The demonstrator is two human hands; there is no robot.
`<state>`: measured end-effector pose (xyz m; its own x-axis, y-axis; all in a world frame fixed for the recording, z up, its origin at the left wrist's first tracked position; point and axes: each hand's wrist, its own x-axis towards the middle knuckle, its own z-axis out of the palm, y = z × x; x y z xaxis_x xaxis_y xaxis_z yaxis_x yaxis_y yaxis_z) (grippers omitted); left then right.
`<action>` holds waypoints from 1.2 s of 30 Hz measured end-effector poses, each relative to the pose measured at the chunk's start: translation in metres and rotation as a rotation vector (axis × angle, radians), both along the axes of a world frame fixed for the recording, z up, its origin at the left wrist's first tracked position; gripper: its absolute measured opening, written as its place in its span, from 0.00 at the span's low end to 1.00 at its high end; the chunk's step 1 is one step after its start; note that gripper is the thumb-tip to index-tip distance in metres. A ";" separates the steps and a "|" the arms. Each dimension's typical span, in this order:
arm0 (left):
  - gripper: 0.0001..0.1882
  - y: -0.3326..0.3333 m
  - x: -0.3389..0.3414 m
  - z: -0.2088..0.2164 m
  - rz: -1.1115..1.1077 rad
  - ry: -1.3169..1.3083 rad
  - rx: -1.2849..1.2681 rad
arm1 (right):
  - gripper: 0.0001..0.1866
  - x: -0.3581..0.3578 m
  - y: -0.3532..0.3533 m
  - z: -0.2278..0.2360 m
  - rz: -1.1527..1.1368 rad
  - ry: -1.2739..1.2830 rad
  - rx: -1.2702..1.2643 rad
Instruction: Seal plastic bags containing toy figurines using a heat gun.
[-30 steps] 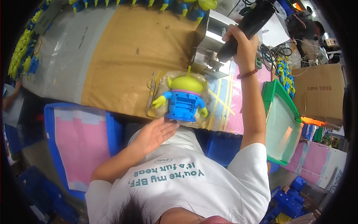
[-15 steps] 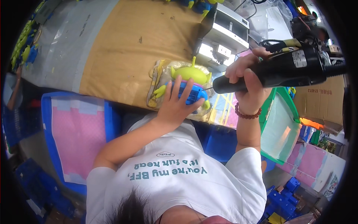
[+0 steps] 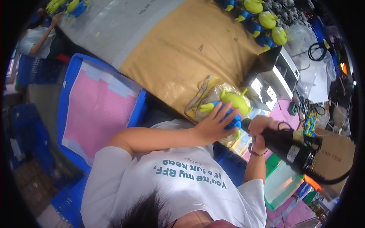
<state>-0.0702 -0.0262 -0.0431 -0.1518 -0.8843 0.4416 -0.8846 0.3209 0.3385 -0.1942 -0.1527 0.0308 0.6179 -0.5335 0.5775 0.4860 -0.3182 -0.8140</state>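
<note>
A toy alien figure point(image 3: 235, 102), with a green head and blue body, lies on a plastic-covered pad point(image 3: 217, 92) at the table's front edge. My left hand point(image 3: 215, 128) rests across the body with fingers spread, holding it down against the pad. Wrapped around the front of a black corded electric screwdriver point(image 3: 284, 147) are the fingers of my right hand point(image 3: 261, 127). The screwdriver's nose is right beside the blue body, on its right side. Its bit cannot be made out now.
A white and black machine point(image 3: 279, 74) stands behind right, with several similar toy figures point(image 3: 267, 19) beyond it. A pink-lined blue tray point(image 3: 102, 102) is at my left, a green tray point(image 3: 283, 186) and a cardboard box point(image 3: 334, 152) at right. Another person point(image 3: 38, 41) sits far left.
The whole view has turned, showing more toy figures at the back. The screwdriver's nose has come closer to the toy, and its rear end now slants down to the right.
</note>
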 end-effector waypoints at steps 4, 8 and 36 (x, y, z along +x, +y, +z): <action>0.19 -0.003 -0.002 0.000 0.011 -0.005 -0.022 | 0.23 0.004 -0.003 0.005 0.054 -0.034 -0.050; 0.17 -0.003 0.000 0.000 0.001 -0.009 -0.030 | 0.24 0.002 -0.008 0.001 0.093 -0.063 -0.081; 0.33 0.018 0.046 -0.002 0.140 0.430 0.013 | 0.11 0.010 -0.106 0.061 -0.626 -0.047 0.181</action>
<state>-0.0244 -0.0084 -0.0448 0.1643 -0.8890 0.4275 -0.6976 0.2017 0.6876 -0.1845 -0.2584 0.0922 0.1350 -0.8755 0.4639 0.2898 -0.4128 -0.8635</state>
